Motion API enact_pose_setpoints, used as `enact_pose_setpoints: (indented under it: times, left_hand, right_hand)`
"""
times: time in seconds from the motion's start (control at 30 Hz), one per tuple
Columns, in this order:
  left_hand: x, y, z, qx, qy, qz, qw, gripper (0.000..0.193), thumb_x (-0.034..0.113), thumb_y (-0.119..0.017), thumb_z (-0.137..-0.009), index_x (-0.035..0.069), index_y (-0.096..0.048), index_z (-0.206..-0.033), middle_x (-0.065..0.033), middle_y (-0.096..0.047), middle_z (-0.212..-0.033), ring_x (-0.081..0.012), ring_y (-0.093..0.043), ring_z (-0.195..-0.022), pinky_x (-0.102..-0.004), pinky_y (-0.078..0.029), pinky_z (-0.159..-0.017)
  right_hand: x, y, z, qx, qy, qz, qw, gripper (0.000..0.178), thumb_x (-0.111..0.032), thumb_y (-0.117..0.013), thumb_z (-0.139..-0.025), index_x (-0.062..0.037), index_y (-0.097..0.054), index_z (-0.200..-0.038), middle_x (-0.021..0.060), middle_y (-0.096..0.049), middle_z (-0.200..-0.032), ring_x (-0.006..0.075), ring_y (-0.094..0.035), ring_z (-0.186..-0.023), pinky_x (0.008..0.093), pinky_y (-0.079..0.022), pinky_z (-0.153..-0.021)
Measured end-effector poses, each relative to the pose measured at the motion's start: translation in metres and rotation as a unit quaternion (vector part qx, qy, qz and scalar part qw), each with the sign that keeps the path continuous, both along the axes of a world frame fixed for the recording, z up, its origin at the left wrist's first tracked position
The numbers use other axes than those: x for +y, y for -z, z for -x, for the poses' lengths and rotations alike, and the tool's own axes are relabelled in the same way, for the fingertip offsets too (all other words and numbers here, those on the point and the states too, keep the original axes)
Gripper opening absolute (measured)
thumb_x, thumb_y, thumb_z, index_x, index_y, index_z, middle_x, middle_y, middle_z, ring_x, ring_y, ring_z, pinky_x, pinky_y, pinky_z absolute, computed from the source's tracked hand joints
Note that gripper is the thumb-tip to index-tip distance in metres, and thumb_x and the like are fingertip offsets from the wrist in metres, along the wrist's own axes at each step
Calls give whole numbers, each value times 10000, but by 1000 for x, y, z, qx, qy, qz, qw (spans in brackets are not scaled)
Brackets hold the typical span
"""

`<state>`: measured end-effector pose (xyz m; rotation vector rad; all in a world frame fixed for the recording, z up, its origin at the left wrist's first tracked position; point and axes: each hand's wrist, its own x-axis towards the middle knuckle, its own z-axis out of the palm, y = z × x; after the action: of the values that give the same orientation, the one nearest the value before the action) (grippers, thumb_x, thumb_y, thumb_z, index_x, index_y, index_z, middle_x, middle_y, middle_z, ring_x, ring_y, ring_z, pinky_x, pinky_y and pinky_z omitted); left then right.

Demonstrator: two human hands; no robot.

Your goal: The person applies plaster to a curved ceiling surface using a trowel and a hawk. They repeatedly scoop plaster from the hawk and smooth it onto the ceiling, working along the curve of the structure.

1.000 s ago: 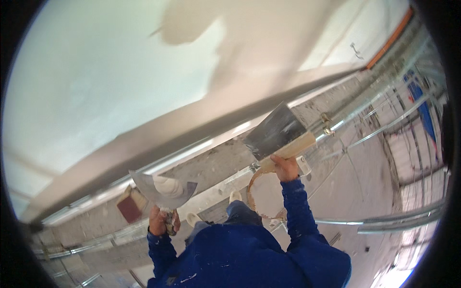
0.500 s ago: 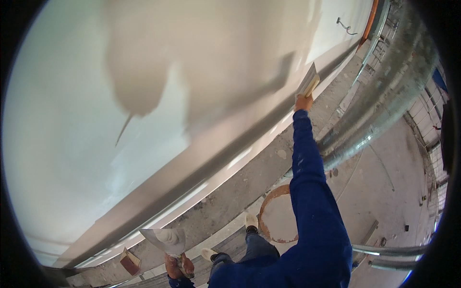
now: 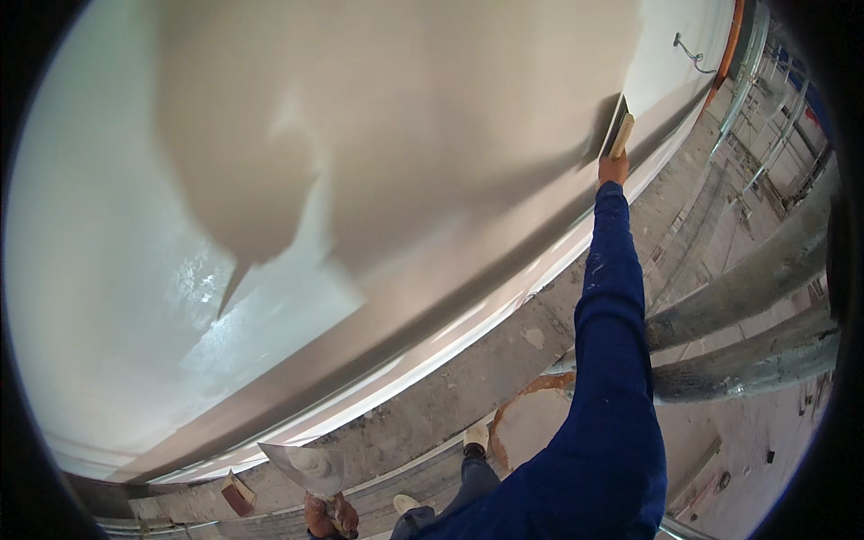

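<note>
Far out at the upper right, my right hand is closed around the pale handle of a plastering trowel. The trowel's blade is at the wall, tilted on edge; its shadow falls beside it. Low at the left, my left hand grips a thin, flared plaster hawk. A smooth whitish lump of plaster lies on the hawk. Wet, shiny patches show on the wall at the lower left.
A bent hook of wire sticks out of the wall. Thick metal pipes cross at my right. Below stand a round tub with a rusty-coloured rim and a reddish-brown block. My shoes rest on grey planks.
My right hand has moved the trowel up and to the right along the wall, its blade now closer to edge-on. The view has shifted; my left hand still holds the hawk low down.
</note>
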<state>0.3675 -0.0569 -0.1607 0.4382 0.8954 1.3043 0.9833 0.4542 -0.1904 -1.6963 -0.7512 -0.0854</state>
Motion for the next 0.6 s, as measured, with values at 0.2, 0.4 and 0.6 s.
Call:
enact_pose_setpoints:
  times: [0.2, 0.4, 0.6]
  left_hand:
    - [-4, 3, 12, -20, 26, 16, 999, 382, 369, -487, -828, 33, -447, -1005, -65, -481, -594, -153, -390, -329, -241, -286, -265]
    - [-10, 6, 41, -25, 22, 8, 999, 509, 382, -521, -803, -48, -364, -1025, -102, -434, -513, -232, -445, -341, -341, -369, -305]
    - [-43, 8, 99, -10, 49, 21, 999, 497, 412, -545, -784, -26, -401, -970, -92, -432, -511, -214, -436, -342, -324, -348, -302]
  right_hand:
    - [1, 21, 21, -10, -53, -17, 998, 570, 30, -458, -694, -92, -402, -1248, 212, -547, -1062, 349, -526, -990, 369, -413, -843]
    - [-27, 33, 98, -9, -101, -14, 995, 686, 74, -464, -673, -128, -310, -1310, 200, -475, -1167, 340, -470, -1064, 366, -378, -892]
    - [-82, 36, 198, -59, -110, -9, 992, 723, 84, -498, -650, -103, -289, -1316, 211, -483, -1122, 362, -473, -1040, 386, -371, -894]
